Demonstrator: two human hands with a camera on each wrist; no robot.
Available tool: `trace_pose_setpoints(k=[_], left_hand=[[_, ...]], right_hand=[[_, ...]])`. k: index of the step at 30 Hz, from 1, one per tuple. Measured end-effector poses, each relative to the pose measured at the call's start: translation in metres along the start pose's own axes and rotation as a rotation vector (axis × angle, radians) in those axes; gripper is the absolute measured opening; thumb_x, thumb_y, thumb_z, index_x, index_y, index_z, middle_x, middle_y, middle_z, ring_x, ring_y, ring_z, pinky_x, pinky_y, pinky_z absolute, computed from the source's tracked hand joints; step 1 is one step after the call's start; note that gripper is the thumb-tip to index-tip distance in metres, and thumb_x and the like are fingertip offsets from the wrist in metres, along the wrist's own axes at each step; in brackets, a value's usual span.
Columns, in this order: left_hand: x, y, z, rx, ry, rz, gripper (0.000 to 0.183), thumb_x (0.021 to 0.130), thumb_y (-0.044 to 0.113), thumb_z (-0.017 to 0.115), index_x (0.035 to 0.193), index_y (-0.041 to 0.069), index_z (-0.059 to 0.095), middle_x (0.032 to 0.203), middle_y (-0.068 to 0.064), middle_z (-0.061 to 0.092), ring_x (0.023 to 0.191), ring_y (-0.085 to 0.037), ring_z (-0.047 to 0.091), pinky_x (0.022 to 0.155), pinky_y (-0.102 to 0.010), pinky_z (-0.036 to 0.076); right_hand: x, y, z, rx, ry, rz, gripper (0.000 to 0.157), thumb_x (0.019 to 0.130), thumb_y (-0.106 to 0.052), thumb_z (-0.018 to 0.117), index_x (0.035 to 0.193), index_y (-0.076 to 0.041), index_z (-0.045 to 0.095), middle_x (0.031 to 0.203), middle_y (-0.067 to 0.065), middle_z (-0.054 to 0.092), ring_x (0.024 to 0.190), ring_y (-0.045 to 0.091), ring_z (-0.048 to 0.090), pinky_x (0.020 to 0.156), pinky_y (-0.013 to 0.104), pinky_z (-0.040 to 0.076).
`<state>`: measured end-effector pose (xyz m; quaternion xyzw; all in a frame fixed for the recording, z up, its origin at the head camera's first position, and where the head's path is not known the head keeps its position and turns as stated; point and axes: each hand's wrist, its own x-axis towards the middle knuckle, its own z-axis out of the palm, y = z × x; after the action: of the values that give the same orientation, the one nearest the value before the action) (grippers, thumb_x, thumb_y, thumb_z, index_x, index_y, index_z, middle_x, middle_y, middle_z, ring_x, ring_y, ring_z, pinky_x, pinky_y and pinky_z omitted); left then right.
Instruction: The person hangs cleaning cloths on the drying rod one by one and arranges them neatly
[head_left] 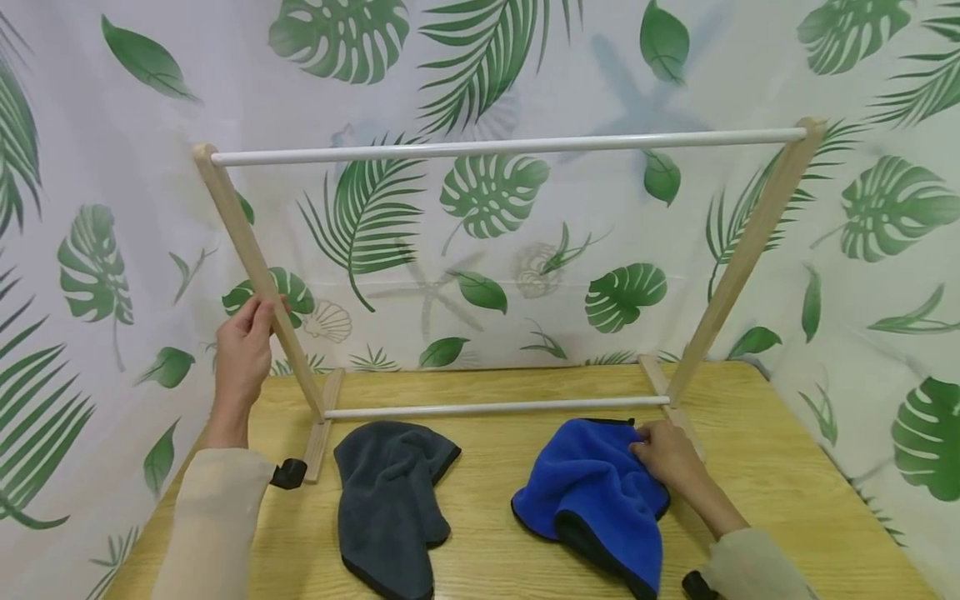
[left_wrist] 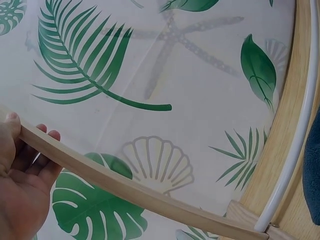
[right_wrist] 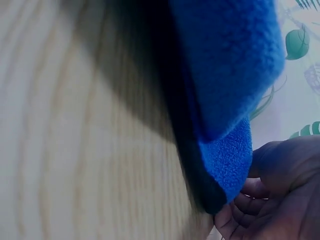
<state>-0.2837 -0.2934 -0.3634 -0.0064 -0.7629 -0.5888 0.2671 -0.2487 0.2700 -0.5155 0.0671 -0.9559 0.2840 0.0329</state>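
My left hand [head_left: 243, 346] grips the left wooden upright [head_left: 258, 271] of a rack partway up, thumb on the near side and fingers behind it, as the left wrist view confirms. A blue fleecy cloth [head_left: 581, 479] with black edging lies crumpled on the table at the right. At its upper right edge, my right hand [head_left: 671, 454] pinches the fabric between thumb and fingers. The right wrist view shows a corner of that blue cloth [right_wrist: 235, 160] at the fingertips. Left of it, a dark grey cloth [head_left: 390, 500] with black edging lies loosely folded.
The rack has a white top bar [head_left: 510, 147], a white lower bar [head_left: 495, 407] and a right wooden upright [head_left: 742, 267]. It stands on wooden feet [head_left: 318, 450] near the back of the wood-grain table [head_left: 480, 533]. A leaf-patterned curtain [head_left: 555, 225] hangs close behind and along both sides.
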Motion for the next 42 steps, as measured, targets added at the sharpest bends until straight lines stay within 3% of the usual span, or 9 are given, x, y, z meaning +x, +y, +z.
trace_pose_setpoints(k=[5, 11, 16, 20, 25, 30, 37, 42], left_hand=[[0.001, -0.001, 0.001, 0.025, -0.027, 0.008, 0.052, 0.110, 0.037, 0.046, 0.137, -0.005, 0.061, 0.117, -0.015, 0.066, 0.118, -0.018, 0.061, 0.107, -0.040, 0.047], [0.001, 0.000, -0.002, 0.052, -0.038, 0.028, 0.051, 0.111, 0.037, 0.045, 0.137, -0.004, 0.060, 0.121, -0.021, 0.065, 0.121, -0.022, 0.060, 0.108, -0.044, 0.046], [0.002, 0.000, -0.002, 0.062, -0.043, 0.020, 0.049, 0.112, 0.035, 0.043, 0.137, -0.004, 0.060, 0.121, -0.021, 0.065, 0.121, -0.023, 0.060, 0.107, -0.044, 0.046], [0.003, 0.000, -0.002, 0.045, -0.042, 0.015, 0.047, 0.113, 0.032, 0.043, 0.138, -0.004, 0.060, 0.120, -0.020, 0.065, 0.120, -0.022, 0.060, 0.107, -0.043, 0.046], [0.003, -0.001, -0.001, 0.048, -0.039, 0.021, 0.047, 0.113, 0.032, 0.043, 0.137, -0.004, 0.060, 0.117, -0.017, 0.065, 0.118, -0.020, 0.060, 0.107, -0.043, 0.046], [0.002, -0.001, -0.002, 0.063, -0.046, 0.014, 0.049, 0.113, 0.035, 0.042, 0.138, -0.004, 0.059, 0.119, -0.017, 0.065, 0.120, -0.023, 0.060, 0.108, -0.045, 0.046], [0.003, -0.001, -0.002, 0.058, -0.046, 0.007, 0.049, 0.112, 0.036, 0.043, 0.138, -0.003, 0.059, 0.120, -0.019, 0.065, 0.121, -0.024, 0.060, 0.108, -0.045, 0.046], [0.003, -0.001, -0.003, 0.054, -0.057, -0.004, 0.049, 0.112, 0.036, 0.042, 0.140, -0.002, 0.058, 0.124, -0.022, 0.064, 0.124, -0.028, 0.059, 0.108, -0.047, 0.045]], right_hand=[[-0.004, -0.002, -0.006, 0.021, -0.004, -0.028, 0.024, 0.092, -0.003, 0.069, 0.072, -0.007, 0.055, 0.062, -0.004, 0.040, 0.055, 0.014, 0.041, 0.052, 0.029, 0.033], [-0.006, -0.017, -0.026, 0.042, 0.018, -0.106, 0.020, 0.094, -0.002, 0.070, 0.079, -0.005, 0.057, 0.061, -0.005, 0.038, 0.052, 0.011, 0.037, 0.049, 0.025, 0.029], [-0.006, -0.031, -0.050, 0.065, 0.021, -0.138, 0.006, 0.097, -0.003, 0.068, 0.096, 0.003, 0.069, 0.066, -0.002, 0.050, 0.059, 0.013, 0.045, 0.053, 0.027, 0.036], [-0.006, -0.042, -0.066, 0.051, 0.035, -0.171, 0.017, 0.099, -0.004, 0.066, 0.111, 0.008, 0.072, 0.076, 0.003, 0.062, 0.068, 0.015, 0.050, 0.061, 0.030, 0.041], [-0.006, -0.057, -0.084, 0.061, 0.055, -0.231, 0.015, 0.099, -0.003, 0.068, 0.110, 0.005, 0.074, 0.077, 0.004, 0.064, 0.068, 0.016, 0.054, 0.060, 0.028, 0.042], [-0.004, -0.073, -0.105, 0.049, 0.075, -0.280, 0.021, 0.099, -0.004, 0.068, 0.115, 0.007, 0.073, 0.096, 0.015, 0.074, 0.079, 0.022, 0.065, 0.064, 0.029, 0.049], [-0.002, -0.092, -0.133, 0.059, 0.127, -0.383, 0.018, 0.096, 0.000, 0.070, 0.112, 0.004, 0.076, 0.094, 0.012, 0.075, 0.075, 0.015, 0.065, 0.062, 0.026, 0.050], [-0.001, -0.103, -0.149, 0.041, 0.149, -0.394, 0.020, 0.097, -0.001, 0.070, 0.115, 0.004, 0.076, 0.100, 0.015, 0.076, 0.080, 0.019, 0.067, 0.064, 0.024, 0.051]])
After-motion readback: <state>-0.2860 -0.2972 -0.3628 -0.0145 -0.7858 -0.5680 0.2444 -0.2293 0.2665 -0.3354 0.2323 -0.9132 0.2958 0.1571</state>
